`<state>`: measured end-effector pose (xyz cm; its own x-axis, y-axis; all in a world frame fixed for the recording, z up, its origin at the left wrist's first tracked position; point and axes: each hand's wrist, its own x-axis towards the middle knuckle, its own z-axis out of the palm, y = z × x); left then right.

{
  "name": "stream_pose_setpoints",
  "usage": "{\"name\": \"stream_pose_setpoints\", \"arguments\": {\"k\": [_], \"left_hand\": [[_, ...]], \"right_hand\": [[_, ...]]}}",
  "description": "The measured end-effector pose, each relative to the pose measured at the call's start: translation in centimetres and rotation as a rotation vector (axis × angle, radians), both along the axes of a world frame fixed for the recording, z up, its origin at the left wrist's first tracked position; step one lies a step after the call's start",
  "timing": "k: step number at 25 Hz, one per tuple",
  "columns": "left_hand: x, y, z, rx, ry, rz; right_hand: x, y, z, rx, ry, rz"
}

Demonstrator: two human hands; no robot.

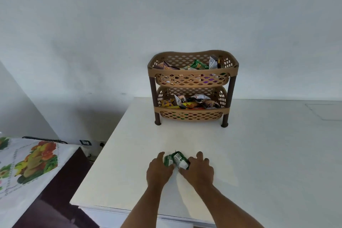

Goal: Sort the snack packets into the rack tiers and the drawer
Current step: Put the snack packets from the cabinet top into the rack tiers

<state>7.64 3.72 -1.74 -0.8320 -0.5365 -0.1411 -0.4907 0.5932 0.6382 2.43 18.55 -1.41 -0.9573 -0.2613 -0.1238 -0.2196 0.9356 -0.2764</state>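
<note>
Now, left hand (158, 169): grips green packets (176, 160).
Right hand (199, 169): grips the same packets.
Rack (192, 87): both tiers hold snacks.

Head view, looking forward-down over white counter (259, 153), hands (159, 170) near.

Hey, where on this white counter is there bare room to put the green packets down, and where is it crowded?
Bare counter runs right of the rack, and between its legs and the hands. Left of the rack is a narrower strip to the counter edge. Both tiers already look crowded with packets. The left hand and right hand surround the green packets.
</note>
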Motion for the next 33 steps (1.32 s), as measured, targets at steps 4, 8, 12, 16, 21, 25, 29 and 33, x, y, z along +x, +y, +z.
{"name": "stream_pose_setpoints", "arguments": {"k": [4, 8, 12, 16, 21, 25, 29, 33], "left_hand": [[1.3, -0.4, 0.7, 0.018, 0.022, -0.036], [2.4, -1.1, 0.9, 0.063, 0.034, -0.111], [3.6, -1.6, 0.1, 0.041, 0.033, -0.271], [4.9, -2.3, -1.3, 0.078, -0.038, -0.305], [5.5, -3.0, -2.0, 0.106, -0.062, -0.380], [5.9, -3.5, -2.0, 0.091, -0.102, -0.423], [7.1, -3.6, -1.9, -0.051, -0.077, -0.423], [9.6, -4.1, -1.3, -0.292, 0.061, -0.288]], "right_hand": [[0.8, 0.6, 0.4, -0.045, -0.042, 0.019], [0.7, 0.9, 1.0, -0.101, -0.126, 0.056], [1.3, 0.8, 1.6, -0.131, -0.205, -0.005], [1.7, 0.9, 2.0, -0.031, -0.146, -0.098], [1.7, 0.9, 1.5, -0.080, -0.094, -0.103], [1.4, 1.0, 0.9, -0.127, -0.059, -0.102], [1.6, 1.2, 0.7, -0.164, -0.018, -0.105], [2.9, 1.0, 0.3, -0.172, 0.346, -0.005]]}}
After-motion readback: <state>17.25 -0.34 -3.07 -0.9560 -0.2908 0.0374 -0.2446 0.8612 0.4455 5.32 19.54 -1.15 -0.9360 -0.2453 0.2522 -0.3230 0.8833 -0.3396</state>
